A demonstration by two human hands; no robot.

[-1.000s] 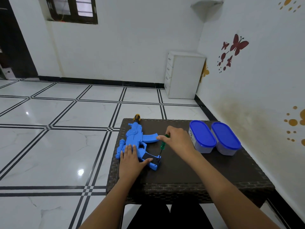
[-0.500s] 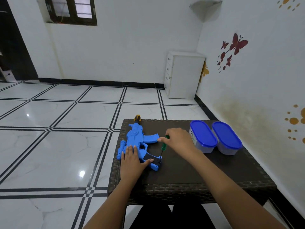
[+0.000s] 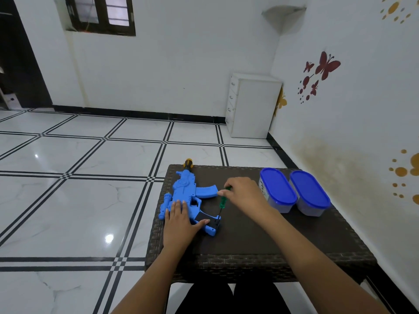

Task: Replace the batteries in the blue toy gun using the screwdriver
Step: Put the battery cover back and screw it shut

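The blue toy gun [image 3: 184,191] lies flat on the left side of the dark woven table [image 3: 283,243], its orange-tipped barrel pointing away over the far edge. My left hand [image 3: 180,223] presses flat on the gun's rear body, fingers straight, thumb along the black grip. My right hand [image 3: 243,194] pinches the green-handled screwdriver [image 3: 223,200] by its top. The screwdriver stands almost upright, its tip set into the bottom end of the gun's grip [image 3: 216,222].
Two clear tubs with blue lids [image 3: 277,189] [image 3: 309,192] stand side by side at the table's right, close to the wall. A white drawer cabinet [image 3: 251,105] stands in the far corner. Glossy tiled floor lies left of the table.
Both hands stay in place on the gun and screwdriver. The right hand's fingers shift slightly on the handle. The view has dipped a little.
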